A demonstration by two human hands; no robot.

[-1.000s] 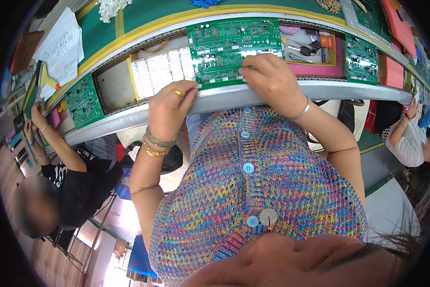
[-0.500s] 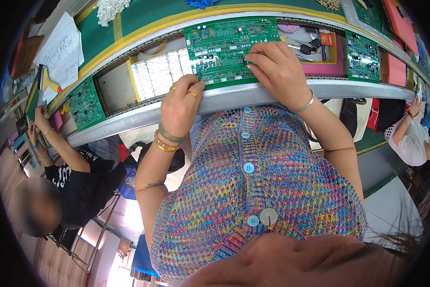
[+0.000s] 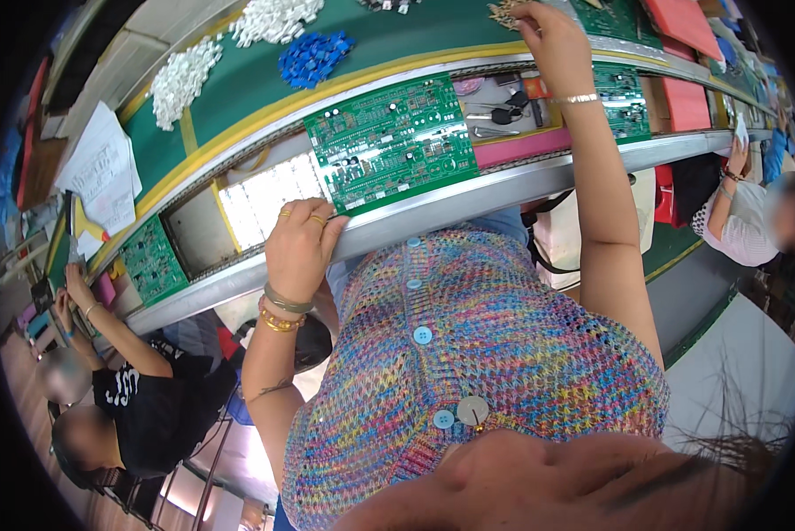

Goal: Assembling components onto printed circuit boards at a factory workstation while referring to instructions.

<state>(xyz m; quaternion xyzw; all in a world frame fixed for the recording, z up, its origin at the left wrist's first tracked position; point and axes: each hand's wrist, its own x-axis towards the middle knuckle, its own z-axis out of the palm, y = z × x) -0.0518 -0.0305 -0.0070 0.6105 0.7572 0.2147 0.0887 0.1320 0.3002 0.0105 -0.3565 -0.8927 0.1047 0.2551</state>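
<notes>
A large green circuit board (image 3: 388, 142) with many small components lies across the rails in front of me. My left hand (image 3: 298, 250) is closed at its near left corner, fingers curled over the board's edge beside the metal rail. My right hand (image 3: 552, 44) is stretched to the far side, its fingertips at a small pile of tan parts (image 3: 502, 14). Its fingers look bent and slightly apart; no part shows between them.
Piles of white connectors (image 3: 185, 81) and blue parts (image 3: 316, 59) lie on the green bench. A smaller circuit board (image 3: 154, 259) sits left on the rails, another board (image 3: 621, 102) right. A tray (image 3: 503, 111) holds keys. Co-workers sit on both sides.
My right hand has left the circuit board and reached up and away to the tan parts. My left hand stays at the board's corner. The view has shifted, showing more of the bench piles.
</notes>
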